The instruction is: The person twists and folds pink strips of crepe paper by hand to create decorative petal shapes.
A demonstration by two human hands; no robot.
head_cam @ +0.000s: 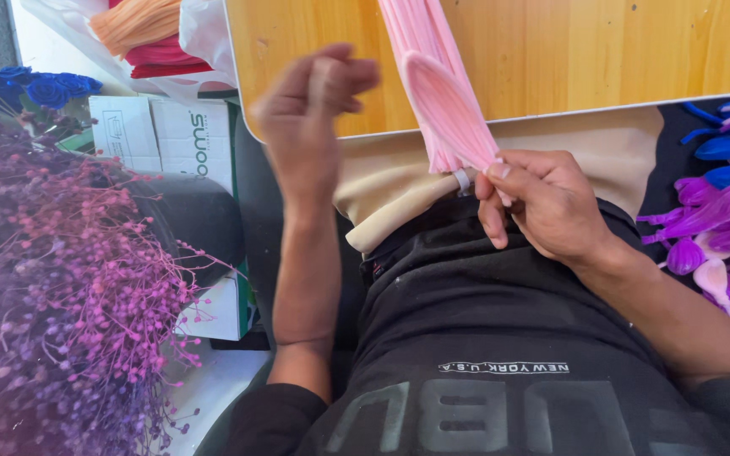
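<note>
Pink strip bundle [439, 101] sits top-centre of frame, running off the top edge over the wooden tabletop [601, 59]; its lower end w/ a white band is pinched in your right hand [542, 207], fingers closed round it. Your left hand [310, 110], centre-left, is blurred, fingers curled, holding nothing visible. Purple dried flowers [52, 287] fill lower left; purple and blue petal pieces [724, 219] cut off at right edge.

Left hand [310, 110] motion-blurred; finger positions unreadable. Pink pipe-cleaner bundle [441, 93] cut off by top edge, lower end hidden behind right hand [551, 207]. Purple-blue loop pile [724, 211] cropped at right edge.
</note>
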